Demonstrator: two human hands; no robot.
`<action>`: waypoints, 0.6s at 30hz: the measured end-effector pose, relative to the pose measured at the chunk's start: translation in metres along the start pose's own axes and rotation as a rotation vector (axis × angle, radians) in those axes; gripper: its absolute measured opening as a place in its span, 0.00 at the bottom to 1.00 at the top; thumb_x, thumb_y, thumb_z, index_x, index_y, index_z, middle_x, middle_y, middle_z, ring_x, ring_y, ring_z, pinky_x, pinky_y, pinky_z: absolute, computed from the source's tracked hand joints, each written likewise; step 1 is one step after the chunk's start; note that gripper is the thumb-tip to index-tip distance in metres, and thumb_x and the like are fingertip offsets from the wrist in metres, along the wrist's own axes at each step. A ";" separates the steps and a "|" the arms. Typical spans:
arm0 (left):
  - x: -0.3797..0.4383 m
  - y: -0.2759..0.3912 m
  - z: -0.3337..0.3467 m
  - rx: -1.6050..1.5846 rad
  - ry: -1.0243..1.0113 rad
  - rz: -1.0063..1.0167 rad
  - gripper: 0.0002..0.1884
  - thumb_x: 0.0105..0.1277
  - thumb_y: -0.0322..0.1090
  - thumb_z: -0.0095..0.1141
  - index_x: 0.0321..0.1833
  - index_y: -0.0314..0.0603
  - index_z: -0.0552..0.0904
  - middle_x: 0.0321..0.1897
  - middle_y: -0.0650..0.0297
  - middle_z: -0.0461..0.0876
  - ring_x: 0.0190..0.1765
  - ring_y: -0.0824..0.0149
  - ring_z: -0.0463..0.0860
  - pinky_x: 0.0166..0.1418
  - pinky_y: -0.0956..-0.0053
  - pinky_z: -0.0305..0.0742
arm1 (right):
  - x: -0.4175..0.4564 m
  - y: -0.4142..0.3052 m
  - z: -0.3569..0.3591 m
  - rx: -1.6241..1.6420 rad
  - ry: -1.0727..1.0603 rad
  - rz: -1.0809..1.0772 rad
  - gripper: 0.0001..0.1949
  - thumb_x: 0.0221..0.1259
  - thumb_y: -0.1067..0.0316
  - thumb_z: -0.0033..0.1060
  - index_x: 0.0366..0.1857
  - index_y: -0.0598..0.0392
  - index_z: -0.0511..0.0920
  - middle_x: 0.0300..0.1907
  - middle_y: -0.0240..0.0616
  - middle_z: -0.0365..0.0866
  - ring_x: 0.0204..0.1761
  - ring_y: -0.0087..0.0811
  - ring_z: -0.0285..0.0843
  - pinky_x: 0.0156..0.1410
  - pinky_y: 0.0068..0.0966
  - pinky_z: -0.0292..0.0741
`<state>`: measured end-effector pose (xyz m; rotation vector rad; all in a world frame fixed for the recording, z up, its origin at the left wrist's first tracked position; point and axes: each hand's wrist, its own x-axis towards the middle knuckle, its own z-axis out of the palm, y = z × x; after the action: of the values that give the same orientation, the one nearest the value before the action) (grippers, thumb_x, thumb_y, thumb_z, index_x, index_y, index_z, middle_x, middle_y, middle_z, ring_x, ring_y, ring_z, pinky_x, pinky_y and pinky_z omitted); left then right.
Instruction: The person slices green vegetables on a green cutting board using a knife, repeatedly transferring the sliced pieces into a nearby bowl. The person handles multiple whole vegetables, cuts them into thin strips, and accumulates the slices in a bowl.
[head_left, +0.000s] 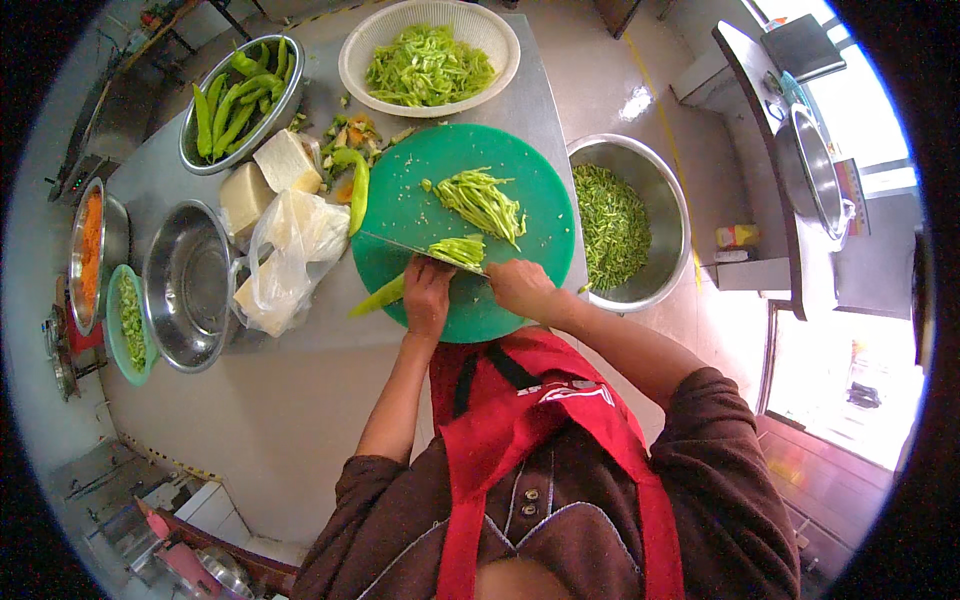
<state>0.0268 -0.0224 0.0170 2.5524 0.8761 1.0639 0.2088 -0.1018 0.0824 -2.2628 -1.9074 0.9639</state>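
Note:
On a round green cutting board (525, 161), my right hand (519, 288) grips the handle of a kitchen knife (390, 241), its blade slanting up to the left. My left hand (427, 295) presses on a green pepper (379, 297), fingertips close to the blade. The pepper's uncut end sticks out to the left past the board's edge. Just beyond the blade lie fresh pepper strips (459, 248). Farther up the board is a larger pile of thin pepper strips (484, 201). A whole green pepper (360, 193) rests at the board's left rim.
A white colander (352, 79) of shredded pepper stands behind the board. Left are a steel bowl (289, 112) of whole peppers, pale blocks (244, 196), a plastic bag (289, 259) and another steel basin (187, 289). Right of the table, a large steel basin (670, 259) holds chopped greens.

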 end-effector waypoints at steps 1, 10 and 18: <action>0.002 0.000 -0.004 0.046 0.013 -0.022 0.11 0.59 0.27 0.61 0.44 0.45 0.86 0.47 0.59 0.84 0.56 0.50 0.78 0.64 0.54 0.71 | 0.000 0.000 -0.001 0.002 -0.003 0.006 0.10 0.64 0.64 0.51 0.41 0.53 0.81 0.33 0.54 0.84 0.37 0.57 0.84 0.42 0.52 0.78; -0.014 -0.001 -0.029 0.082 -0.078 -0.218 0.11 0.59 0.36 0.66 0.44 0.48 0.85 0.47 0.65 0.83 0.54 0.55 0.77 0.59 0.55 0.68 | -0.022 -0.016 -0.014 0.374 0.034 0.158 0.11 0.63 0.64 0.53 0.38 0.62 0.80 0.32 0.56 0.85 0.37 0.57 0.85 0.45 0.50 0.81; -0.022 0.011 -0.043 0.170 -0.062 -0.160 0.10 0.59 0.35 0.65 0.44 0.51 0.87 0.47 0.68 0.83 0.54 0.59 0.77 0.60 0.61 0.69 | -0.010 -0.029 -0.018 0.886 -0.126 0.405 0.14 0.64 0.62 0.52 0.34 0.66 0.78 0.29 0.57 0.83 0.33 0.61 0.83 0.43 0.50 0.81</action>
<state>-0.0114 -0.0451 0.0395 2.5808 1.1781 0.8940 0.1915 -0.0974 0.1132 -2.0283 -0.7399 1.6016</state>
